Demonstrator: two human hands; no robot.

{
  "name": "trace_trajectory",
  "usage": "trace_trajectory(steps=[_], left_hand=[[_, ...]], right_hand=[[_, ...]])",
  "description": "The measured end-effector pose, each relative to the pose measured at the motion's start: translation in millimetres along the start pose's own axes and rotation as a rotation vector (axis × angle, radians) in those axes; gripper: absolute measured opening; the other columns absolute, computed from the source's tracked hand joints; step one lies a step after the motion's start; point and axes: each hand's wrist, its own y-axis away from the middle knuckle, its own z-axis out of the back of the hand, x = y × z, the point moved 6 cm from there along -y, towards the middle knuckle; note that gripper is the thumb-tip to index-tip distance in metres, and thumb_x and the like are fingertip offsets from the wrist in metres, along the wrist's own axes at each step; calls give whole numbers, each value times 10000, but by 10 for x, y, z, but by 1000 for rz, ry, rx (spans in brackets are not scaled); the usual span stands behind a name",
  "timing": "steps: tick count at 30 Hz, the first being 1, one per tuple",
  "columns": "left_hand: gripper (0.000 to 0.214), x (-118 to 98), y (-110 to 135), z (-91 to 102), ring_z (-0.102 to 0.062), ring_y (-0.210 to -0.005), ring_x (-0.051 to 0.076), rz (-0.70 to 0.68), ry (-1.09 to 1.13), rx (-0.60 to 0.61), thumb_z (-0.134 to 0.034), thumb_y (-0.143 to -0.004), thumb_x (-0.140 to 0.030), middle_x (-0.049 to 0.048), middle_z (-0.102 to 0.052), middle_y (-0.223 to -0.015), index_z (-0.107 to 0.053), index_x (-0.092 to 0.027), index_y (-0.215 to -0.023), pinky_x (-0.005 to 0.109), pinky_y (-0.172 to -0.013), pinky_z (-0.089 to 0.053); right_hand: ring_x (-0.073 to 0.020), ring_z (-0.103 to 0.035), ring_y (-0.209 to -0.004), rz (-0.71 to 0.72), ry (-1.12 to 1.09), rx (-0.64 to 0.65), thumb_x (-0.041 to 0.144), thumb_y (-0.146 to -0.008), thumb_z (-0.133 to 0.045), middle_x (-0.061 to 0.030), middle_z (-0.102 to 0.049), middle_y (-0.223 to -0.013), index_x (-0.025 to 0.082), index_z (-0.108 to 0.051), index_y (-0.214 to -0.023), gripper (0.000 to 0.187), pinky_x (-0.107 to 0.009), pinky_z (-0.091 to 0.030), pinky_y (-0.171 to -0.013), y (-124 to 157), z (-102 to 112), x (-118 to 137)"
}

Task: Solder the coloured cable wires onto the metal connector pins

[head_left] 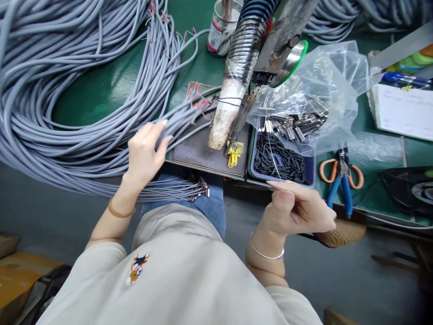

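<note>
My left hand (146,151) is closed around a bunch of grey cables (181,119) at the front edge of the green bench, near their stripped red-tipped ends (197,95). My right hand (297,208) is pinched on a thin solder wire (270,151) that runs up to the spool (293,56) above. A second bundle of grey cables with metal connectors (201,189) lies across my lap. A wrapped fume hose (233,90) and a soldering tip (241,119) hang over a dark work plate (199,151).
Large coils of grey cable (61,81) fill the left of the bench. A tray of black sleeves (280,160), a clear bag of metal connectors (304,117), orange-and-blue cutters (341,174), a jar (221,27) and a white box (402,110) sit to the right.
</note>
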Motion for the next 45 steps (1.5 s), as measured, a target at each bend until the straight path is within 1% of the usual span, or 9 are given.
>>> trace_trajectory(steps=[7,11,18,25,30,32,34,38,45], left_hand=[[388,416,-566,-256,-546,-1296,320,101,69,-152,-629,-997,-473,117,-665,-1281,-619,-204,-1277,523,-1164,-368],[270,66,-425,-335,-580,-1264,343,14,49,-133,-593,-1015,-422,136,-669,-1255,-674,-222,-1177,530,-1092,-423],[128,-392,-212,-618,-675,-848,258,-16,-79,229,-574,-948,-169,123,-700,-924,-663,-154,-857,382,-790,-508],[129,-47,-58,-126,-475,-477,81,429,719,-198,-667,-835,-230,-66,-537,-600,-542,-218,-809,220,-515,-376],[153,-900,272,-203,-349,-454,54,84,1053,699,-797,-795,-218,-99,-469,-518,-704,-176,-909,205,-468,-291],[78,-1172,377,-297,-397,-493,61,-60,978,800,-749,-860,-223,-68,-544,-561,-738,-168,-914,210,-496,-309],[76,-1290,415,-469,-535,-588,82,-79,916,744,-683,-917,-204,-4,-703,-714,-748,-169,-897,213,-576,-396],[104,-1045,438,-772,-651,-659,125,336,965,319,-715,-889,-260,42,-758,-782,-761,-167,-892,221,-608,-478],[172,-899,507,-800,-599,-567,91,600,1166,245,-807,-786,-281,30,-728,-700,-789,-143,-889,197,-533,-494]], right_hand=[[-122,-548,-436,12,20,-3,342,-999,-608,29,-663,-565,255,-810,-841,271,-301,-414,-476,-8,-7,-1],[-112,-523,-429,9,4,20,339,-997,-611,37,-641,-549,247,-803,-857,255,-293,-392,-478,-5,-10,-22],[-112,-507,-412,22,-5,27,349,-994,-613,42,-604,-520,260,-807,-874,245,-283,-378,-466,-22,-15,-22],[-101,-531,-452,6,39,39,332,-996,-606,42,-655,-575,253,-806,-880,245,-271,-382,-484,3,71,-92],[-83,-530,-469,-195,-3,93,355,-983,-630,43,-677,-614,258,-808,-873,230,-254,-339,-469,-37,11,-136],[-86,-512,-453,-319,-51,103,380,-983,-633,35,-661,-606,256,-805,-871,239,-258,-327,-451,-57,-32,-146],[-101,-534,-463,-398,-91,84,407,-983,-637,21,-655,-609,248,-800,-866,256,-263,-342,-445,-59,-49,-142],[-95,-537,-472,-462,-128,75,395,-979,-648,21,-654,-624,235,-792,-865,244,-259,-350,-452,22,-65,-128],[-57,-379,-474,-596,-162,364,276,-924,-686,44,-603,-628,196,-744,-791,165,-256,-283,-479,228,-386,-154]])
